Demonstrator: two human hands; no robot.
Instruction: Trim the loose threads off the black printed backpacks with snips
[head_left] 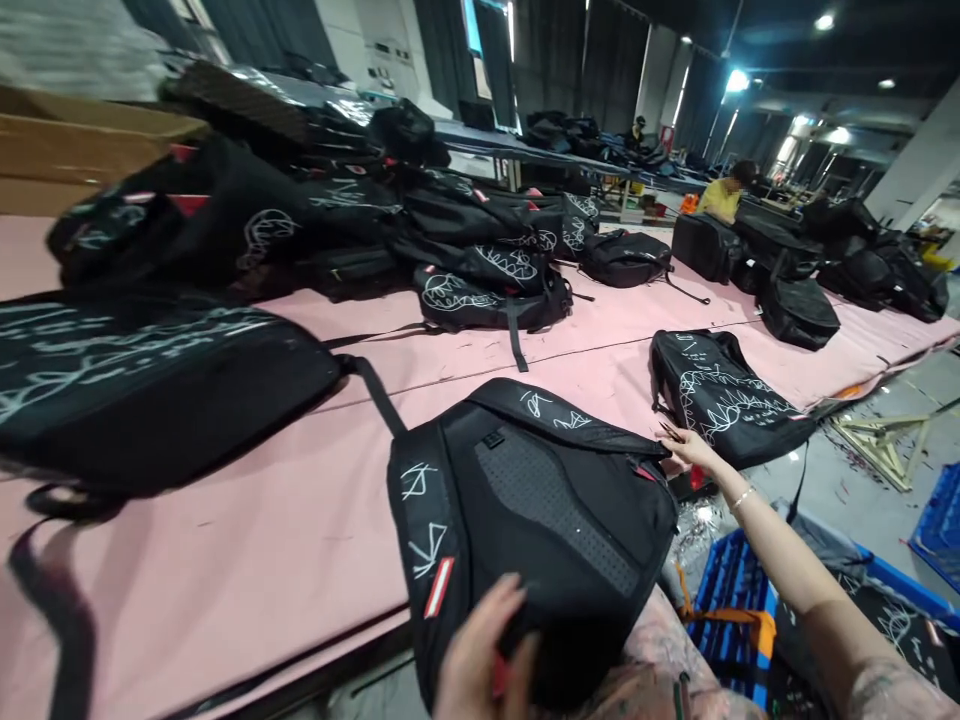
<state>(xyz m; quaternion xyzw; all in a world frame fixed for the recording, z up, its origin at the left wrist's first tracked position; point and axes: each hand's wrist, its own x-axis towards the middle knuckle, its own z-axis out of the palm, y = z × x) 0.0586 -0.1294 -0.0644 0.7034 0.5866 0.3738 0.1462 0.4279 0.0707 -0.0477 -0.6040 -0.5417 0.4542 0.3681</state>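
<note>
A black backpack [540, 500] lies back panel up at the pink table's near edge, its shoulder straps marked with white scribbles and a red-and-white label. My right hand [690, 452] is closed at the far right edge of this bag, by the strap's end. Small dark-tipped thread snips [670, 432] stick out of its fingers, and something red shows below the palm. Blurred by motion, my left hand [487, 650] hovers at the bag's near lower edge with fingers curved and apart. A bit of red shows between those fingers; what it is I cannot make out.
Another black backpack [724, 395] lies beyond my right hand, and a large one [150, 400] at left. Several more are heaped along the back of the pink table [300, 560]. Blue crates [731, 580] stand on the floor at right. A person in yellow [720, 200] sits farther off.
</note>
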